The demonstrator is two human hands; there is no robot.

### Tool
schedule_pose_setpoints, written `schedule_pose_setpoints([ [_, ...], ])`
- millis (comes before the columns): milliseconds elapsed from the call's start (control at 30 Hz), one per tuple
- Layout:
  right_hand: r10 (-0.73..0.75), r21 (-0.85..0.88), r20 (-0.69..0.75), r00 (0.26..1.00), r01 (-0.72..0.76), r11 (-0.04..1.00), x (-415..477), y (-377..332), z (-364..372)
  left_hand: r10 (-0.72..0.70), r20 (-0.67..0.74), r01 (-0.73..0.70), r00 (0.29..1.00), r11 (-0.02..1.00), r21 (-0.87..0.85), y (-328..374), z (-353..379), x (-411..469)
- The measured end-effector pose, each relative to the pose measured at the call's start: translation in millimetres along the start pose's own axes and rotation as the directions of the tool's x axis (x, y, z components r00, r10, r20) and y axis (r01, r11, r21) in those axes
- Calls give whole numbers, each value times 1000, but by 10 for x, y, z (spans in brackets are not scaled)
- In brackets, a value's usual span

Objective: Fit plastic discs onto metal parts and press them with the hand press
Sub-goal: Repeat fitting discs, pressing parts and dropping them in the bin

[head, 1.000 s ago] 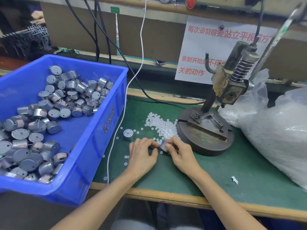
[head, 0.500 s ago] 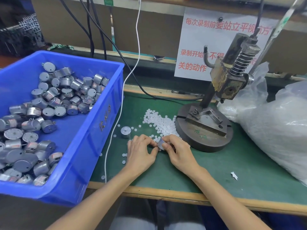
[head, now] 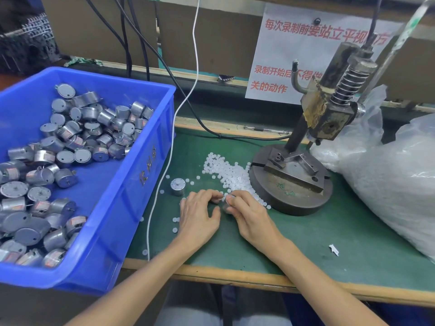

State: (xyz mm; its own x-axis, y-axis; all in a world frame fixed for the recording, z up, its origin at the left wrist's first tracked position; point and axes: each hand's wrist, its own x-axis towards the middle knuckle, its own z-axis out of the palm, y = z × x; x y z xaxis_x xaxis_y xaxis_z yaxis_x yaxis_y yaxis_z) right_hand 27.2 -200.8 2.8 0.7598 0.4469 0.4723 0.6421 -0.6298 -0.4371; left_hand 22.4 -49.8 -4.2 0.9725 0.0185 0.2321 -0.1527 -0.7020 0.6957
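Dozens of cylindrical metal parts (head: 58,161) lie heaped at all angles in a blue bin (head: 150,165) far left of the hand press (head: 327,114); the frame cuts off the bin's left side. A white cable (head: 150,222) runs down the green mat (head: 329,231) just beside the bin. Left of the press base (head: 292,194) a lone metal part (head: 178,187) stands upright, its axis vertical and its flat end facing up, with loose discs scattered around it.

Nearer the press, the left hand (head: 197,217) rests palm down, thumb apart, its fingers curled with the tips brought to the held metal part (head: 226,204); whether they pinch a disc is hidden. The right hand (head: 251,220) grips this part, fingers and thumb curled round it just in front of the press base. Only a sliver of grey metal shows between the fingertips, so its axis cannot be told.

A pile of white plastic discs (head: 231,175) lies against the left edge of the base. The press lever leaves the frame at top right. A clear plastic bag (head: 388,184) to the right of the press is cut off by the frame's edge, its contents indistinct.
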Motion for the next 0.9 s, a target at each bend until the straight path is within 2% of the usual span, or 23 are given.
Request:
schedule_pose_setpoints([
  [300,-51,-17,23,998,52,999,13,23,-31,21,25,-22,999,999,24,0,-12,-11],
  [467,-25,-4,22,999,25,1000,14,41,-22,8,31,-10,999,999,51,12,-10,-11],
  [667,208,168,-29,978,-201,965,56,102,-31,-19,41,17,999,998,61,29,-8,-11],
  [900,233,219,-29,972,-221,950,47,95,-23,-35,50,31,998,996,85,32,1,3],
])
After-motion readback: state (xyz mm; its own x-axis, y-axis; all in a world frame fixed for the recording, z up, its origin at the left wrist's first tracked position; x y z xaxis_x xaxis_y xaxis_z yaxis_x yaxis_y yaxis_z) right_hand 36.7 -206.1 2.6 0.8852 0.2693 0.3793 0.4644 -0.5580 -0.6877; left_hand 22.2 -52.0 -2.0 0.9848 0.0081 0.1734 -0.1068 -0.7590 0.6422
